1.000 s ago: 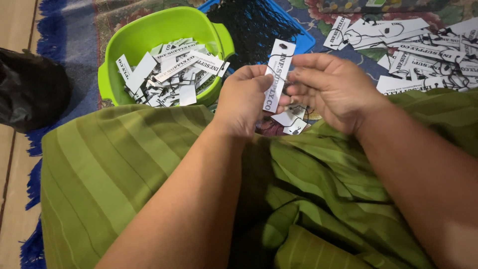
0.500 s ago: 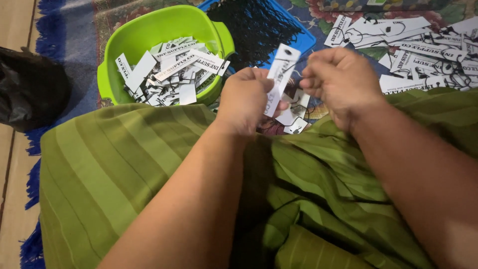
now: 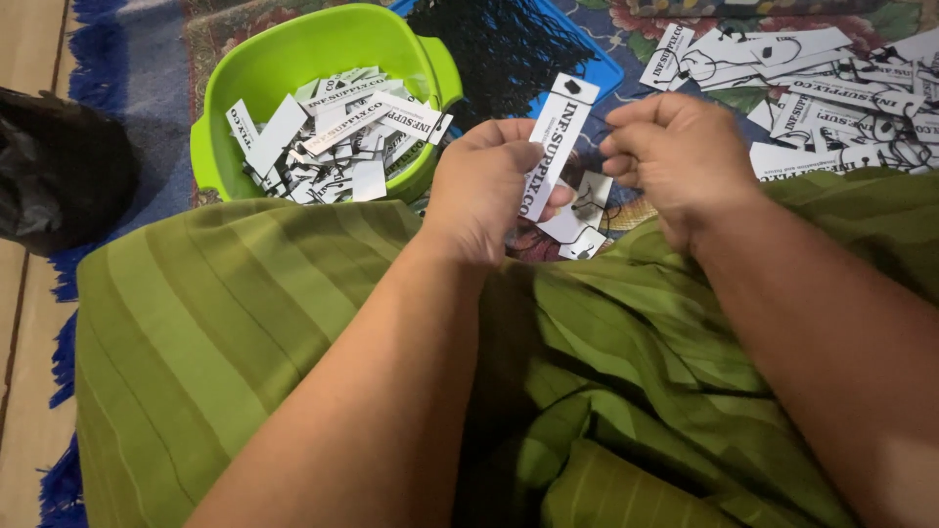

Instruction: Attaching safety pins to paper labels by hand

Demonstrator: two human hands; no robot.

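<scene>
The left hand is curled shut around the lower part of a long white paper tag, thumb and fingers pinching it so it stands nearly upright, leaning a little to the right, with a small dark hole near its top end. The right hand sits just right of the tag, its fingers bunched together in a pinch close to the tag's upper edge; I cannot tell whether it grips a thin dark string or nothing at all. Under both hands a few more white tags lie on the green striped cloth covering the lap. Far left stands a bright green plastic tub, holding a loose heap of similar white tags with black print. At the far right, another scatter of tags with strings spreads over the patterned rug. A dark bag slumps at the left edge.
</scene>
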